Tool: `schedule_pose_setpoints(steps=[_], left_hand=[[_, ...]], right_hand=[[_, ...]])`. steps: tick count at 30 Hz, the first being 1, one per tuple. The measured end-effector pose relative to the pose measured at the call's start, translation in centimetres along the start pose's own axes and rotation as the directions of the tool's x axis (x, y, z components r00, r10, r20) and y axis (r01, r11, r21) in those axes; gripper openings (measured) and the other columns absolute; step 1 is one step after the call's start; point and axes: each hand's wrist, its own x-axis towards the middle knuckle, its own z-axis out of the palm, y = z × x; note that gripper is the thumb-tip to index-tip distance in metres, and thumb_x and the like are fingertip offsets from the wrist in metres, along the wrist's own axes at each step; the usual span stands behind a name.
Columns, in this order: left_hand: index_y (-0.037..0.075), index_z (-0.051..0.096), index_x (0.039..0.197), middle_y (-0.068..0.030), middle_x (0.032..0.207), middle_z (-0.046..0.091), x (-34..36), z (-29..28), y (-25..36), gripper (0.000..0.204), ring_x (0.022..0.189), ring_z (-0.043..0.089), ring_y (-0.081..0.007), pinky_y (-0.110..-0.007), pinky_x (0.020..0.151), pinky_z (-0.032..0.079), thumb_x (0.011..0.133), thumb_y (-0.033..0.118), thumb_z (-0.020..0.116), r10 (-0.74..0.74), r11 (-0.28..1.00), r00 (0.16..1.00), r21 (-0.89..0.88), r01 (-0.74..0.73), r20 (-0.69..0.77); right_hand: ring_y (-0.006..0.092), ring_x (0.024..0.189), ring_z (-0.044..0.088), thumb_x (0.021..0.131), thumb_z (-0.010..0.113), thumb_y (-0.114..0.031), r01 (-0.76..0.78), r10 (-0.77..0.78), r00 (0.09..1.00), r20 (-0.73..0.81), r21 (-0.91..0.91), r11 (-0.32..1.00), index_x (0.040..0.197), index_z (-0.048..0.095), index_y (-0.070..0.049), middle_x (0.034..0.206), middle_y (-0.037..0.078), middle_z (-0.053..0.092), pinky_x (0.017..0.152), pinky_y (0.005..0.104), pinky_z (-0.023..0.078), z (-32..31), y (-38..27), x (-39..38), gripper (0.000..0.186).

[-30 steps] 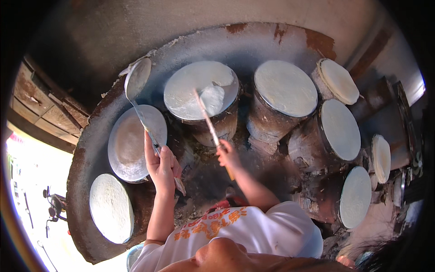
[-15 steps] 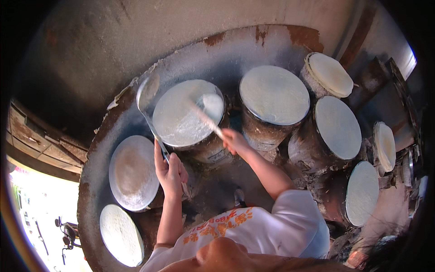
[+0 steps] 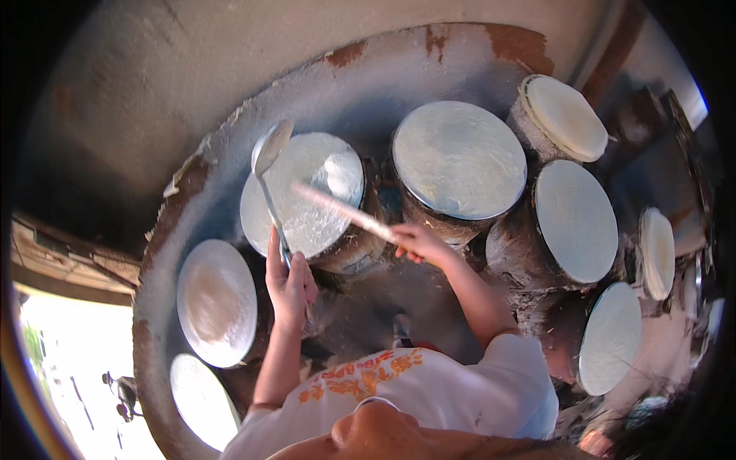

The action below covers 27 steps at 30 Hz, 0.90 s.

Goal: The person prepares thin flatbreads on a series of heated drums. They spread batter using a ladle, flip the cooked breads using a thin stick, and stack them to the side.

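My left hand [image 3: 288, 290] is closed round the handle of a metal ladle [image 3: 274, 147], its bowl raised over the far left edge of a round griddle [image 3: 310, 230]. Thin pale batter covers that griddle unevenly, with a bright white patch [image 3: 336, 175] near its right side. In my right hand [image 3: 418, 242] is a flat, pale wooden stick [image 3: 349, 213], gripped at its near end. Its other end is slightly blurred and lies over the middle of the same griddle; whether it touches the batter I cannot tell.
Several round drum stoves form an arc around me. A coated griddle [image 3: 460, 157] is beside the worked one, with another [image 3: 576, 222] farther right. At left, one griddle [image 3: 217, 303] has a brownish centre. A curved, crusted wall [image 3: 368, 84] rises behind them.
My right hand and the stick have moved a little right, off the white patch. The ladle's bowl now overlaps the griddle's edge. The whole view has shifted slightly.
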Motion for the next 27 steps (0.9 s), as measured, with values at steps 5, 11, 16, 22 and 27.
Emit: schedule_pose_setpoints(steps=[5, 11, 16, 22, 27], left_hand=[[0.018, 0.019, 0.149, 0.0026, 0.055, 0.035, 2.2, 3.4, -0.5, 0.059, 0.039, 0.031, -0.0054, -0.022, 0.035, 0.030, 0.097, 0.005, 0.043, -0.086, 0.996, 0.996, -0.033, 0.086, 0.012], [0.017, 0.019, 0.149, 0.0029, 0.054, 0.034, 4.6, 2.2, 0.2, 0.059, 0.038, 0.031, -0.0054, -0.022, 0.033, 0.028, 0.096, 0.004, 0.042, -0.121, 0.993, 0.992, 0.001, 0.121, -0.024], [0.018, 0.021, 0.148, 0.0029, 0.059, 0.035, 12.8, 3.5, -0.7, 0.059, 0.040, 0.035, -0.0055, -0.020, 0.033, 0.029, 0.095, 0.009, 0.045, -0.252, 0.945, 0.957, -0.178, 0.275, 0.142], [0.009, 0.045, 0.079, 0.0026, 0.061, 0.039, 16.5, -4.0, 0.4, 0.025, 0.039, 0.037, -0.0047, -0.020, 0.038, 0.036, 0.100, 0.023, 0.043, -0.321, 0.019, 0.632, -0.663, 0.749, 0.705], [0.010, 0.039, 0.073, 0.0022, 0.059, 0.039, 16.3, -4.0, 0.4, 0.027, 0.042, 0.039, -0.0056, -0.020, 0.040, 0.038, 0.097, 0.017, 0.048, -0.519, 0.029, 0.654, -0.753, 0.657, 0.550]], right_hand=[[0.0283, 0.069, 0.064, 0.093, 0.049, -0.020, 0.234, -0.536, 0.808, -0.245, -0.701, 0.674, 0.128, 0.053, -0.017, 0.086, 0.014, 0.062, 0.059, 0.0394, 0.052, -0.5, -0.8, 11.3, 0.036], [0.0347, 0.074, 0.062, 0.093, 0.042, -0.017, 0.077, -0.405, 0.864, -0.299, -0.717, 0.693, 0.128, 0.051, -0.015, 0.102, 0.020, 0.051, 0.065, 0.0458, 0.052, 1.6, -4.9, 8.9, 0.035], [0.0368, 0.088, 0.062, 0.090, 0.040, -0.010, 0.003, -0.314, 0.913, -0.260, -0.766, 0.643, 0.127, 0.049, -0.016, 0.109, 0.021, 0.049, 0.071, 0.0457, 0.052, 2.6, -4.9, 10.7, 0.038], [0.0374, 0.072, 0.062, 0.090, 0.048, -0.016, -0.050, -0.350, 0.832, -0.430, -0.687, 0.725, 0.126, 0.053, -0.020, 0.100, 0.020, 0.052, 0.061, 0.0478, 0.052, 1.2, 0.8, 5.3, 0.037], [0.0391, 0.068, 0.060, 0.088, 0.052, -0.015, 0.159, -0.572, 0.743, -0.346, -0.739, 0.654, 0.119, 0.058, -0.015, 0.097, 0.019, 0.054, 0.059, 0.0486, 0.050, 1.0, -0.3, 7.0, 0.032]])
